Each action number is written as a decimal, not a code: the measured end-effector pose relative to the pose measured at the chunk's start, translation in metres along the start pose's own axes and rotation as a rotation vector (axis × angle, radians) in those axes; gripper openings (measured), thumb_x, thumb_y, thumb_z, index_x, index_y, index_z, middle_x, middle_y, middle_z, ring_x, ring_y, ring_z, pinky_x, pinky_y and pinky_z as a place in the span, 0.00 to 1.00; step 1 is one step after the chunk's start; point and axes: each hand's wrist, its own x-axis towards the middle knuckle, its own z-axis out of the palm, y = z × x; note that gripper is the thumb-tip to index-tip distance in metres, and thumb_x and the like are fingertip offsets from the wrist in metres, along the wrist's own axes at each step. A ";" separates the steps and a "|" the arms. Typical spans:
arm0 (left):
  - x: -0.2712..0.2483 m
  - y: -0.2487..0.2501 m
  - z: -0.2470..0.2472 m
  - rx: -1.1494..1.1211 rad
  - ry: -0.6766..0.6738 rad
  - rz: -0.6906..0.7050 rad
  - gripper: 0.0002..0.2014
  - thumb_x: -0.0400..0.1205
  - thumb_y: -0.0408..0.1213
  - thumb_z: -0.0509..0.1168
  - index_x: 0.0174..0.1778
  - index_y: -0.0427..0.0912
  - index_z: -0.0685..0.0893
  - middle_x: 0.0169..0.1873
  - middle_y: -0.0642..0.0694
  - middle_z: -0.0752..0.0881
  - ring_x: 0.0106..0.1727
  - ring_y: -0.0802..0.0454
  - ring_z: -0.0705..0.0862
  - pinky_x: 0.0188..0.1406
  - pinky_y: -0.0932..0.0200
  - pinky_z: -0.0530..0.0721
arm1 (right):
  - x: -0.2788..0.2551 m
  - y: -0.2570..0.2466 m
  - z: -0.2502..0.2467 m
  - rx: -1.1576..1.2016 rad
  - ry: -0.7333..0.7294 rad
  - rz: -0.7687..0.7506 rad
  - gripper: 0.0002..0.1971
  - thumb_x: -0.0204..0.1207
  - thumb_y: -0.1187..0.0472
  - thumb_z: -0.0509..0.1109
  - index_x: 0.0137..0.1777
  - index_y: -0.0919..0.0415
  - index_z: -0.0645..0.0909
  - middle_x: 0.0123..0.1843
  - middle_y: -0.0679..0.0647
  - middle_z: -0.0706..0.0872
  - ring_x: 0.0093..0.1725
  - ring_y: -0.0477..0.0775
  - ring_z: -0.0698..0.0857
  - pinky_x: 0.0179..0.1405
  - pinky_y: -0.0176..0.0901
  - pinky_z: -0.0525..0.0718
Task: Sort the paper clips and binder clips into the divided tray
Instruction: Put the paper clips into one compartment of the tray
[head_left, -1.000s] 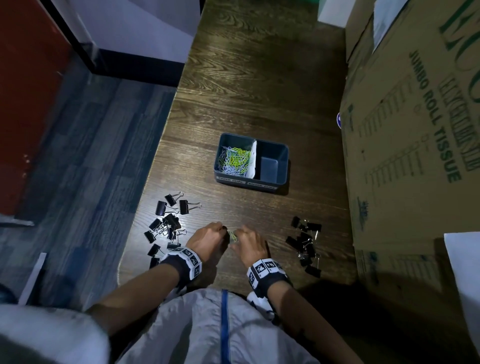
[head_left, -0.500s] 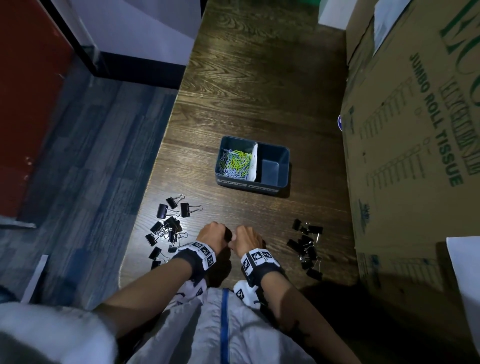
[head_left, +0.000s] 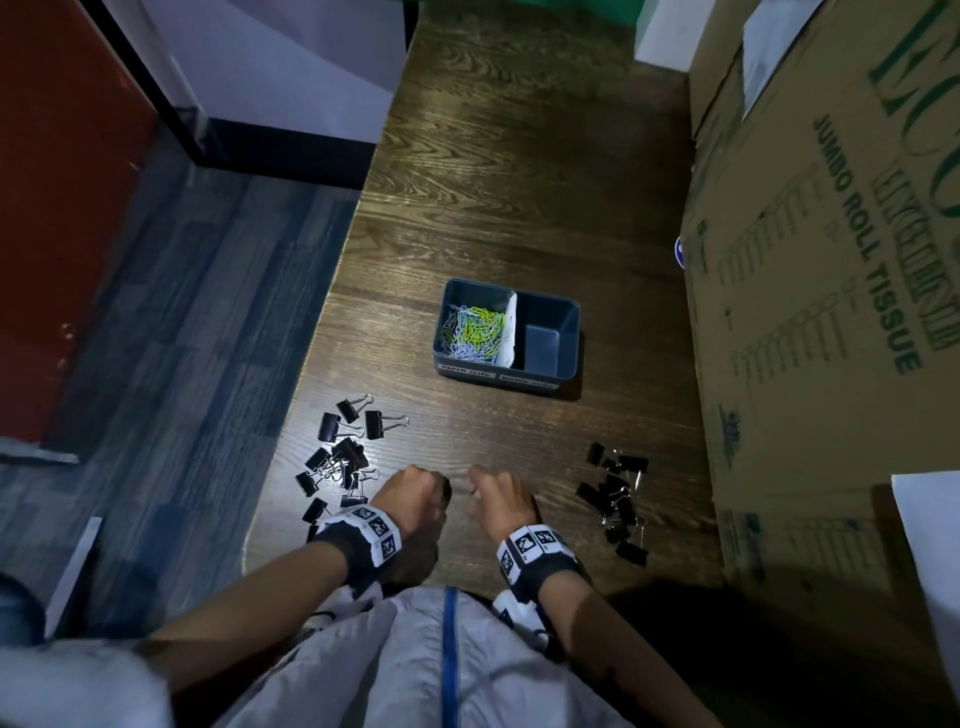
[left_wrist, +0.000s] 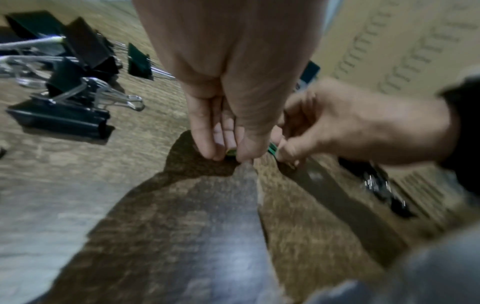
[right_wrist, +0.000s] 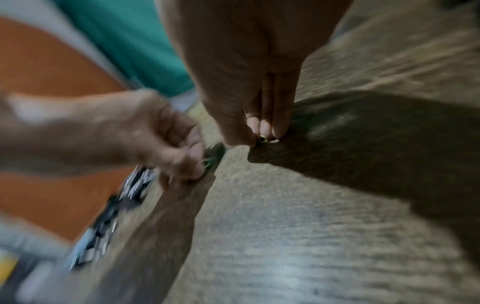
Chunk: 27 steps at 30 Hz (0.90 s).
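Note:
A dark blue divided tray (head_left: 571, 332) sits mid-table. Its left compartment holds several coloured paper clips (head_left: 474, 332), and the right compartment (head_left: 545, 340) is bare. Black binder clips lie in two piles, one on the left (head_left: 340, 457) (left_wrist: 64, 115) and one on the right (head_left: 615, 501). My left hand (head_left: 415, 491) (left_wrist: 228, 154) and right hand (head_left: 496, 493) (right_wrist: 262, 139) are close together near the table's front edge, a small gap between them. Each pinches a small green-yellow paper clip (left_wrist: 230, 152) (right_wrist: 262, 139) at its fingertips.
A large cardboard box (head_left: 831, 312) printed "JUMBO ROLL TISSUE" stands along the table's right side. The table's left edge (head_left: 322, 332) drops to blue carpet. Bare dark wood lies between my hands and the tray.
One second ago my hands met over a yellow-green clip, then pressed together. Now they have drawn slightly apart, each keeping a clip.

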 end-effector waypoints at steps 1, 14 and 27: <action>-0.001 -0.001 -0.006 -0.039 -0.002 -0.007 0.04 0.69 0.41 0.69 0.37 0.46 0.86 0.32 0.49 0.86 0.35 0.48 0.84 0.36 0.61 0.83 | -0.001 0.003 -0.001 0.038 0.012 0.045 0.12 0.73 0.62 0.68 0.57 0.54 0.80 0.53 0.59 0.89 0.53 0.67 0.87 0.45 0.50 0.83; 0.076 0.046 -0.156 -0.224 0.492 0.238 0.08 0.75 0.25 0.71 0.41 0.43 0.84 0.36 0.49 0.86 0.39 0.52 0.85 0.41 0.54 0.87 | 0.011 -0.004 -0.065 0.300 0.097 0.069 0.08 0.69 0.69 0.72 0.38 0.54 0.86 0.36 0.47 0.86 0.40 0.52 0.87 0.45 0.46 0.88; 0.044 0.008 -0.100 0.041 0.597 0.175 0.07 0.79 0.30 0.67 0.47 0.47 0.80 0.42 0.52 0.83 0.38 0.52 0.82 0.30 0.62 0.73 | 0.066 -0.039 -0.159 0.410 0.594 -0.033 0.05 0.82 0.62 0.72 0.48 0.59 0.90 0.45 0.57 0.92 0.47 0.57 0.89 0.48 0.46 0.87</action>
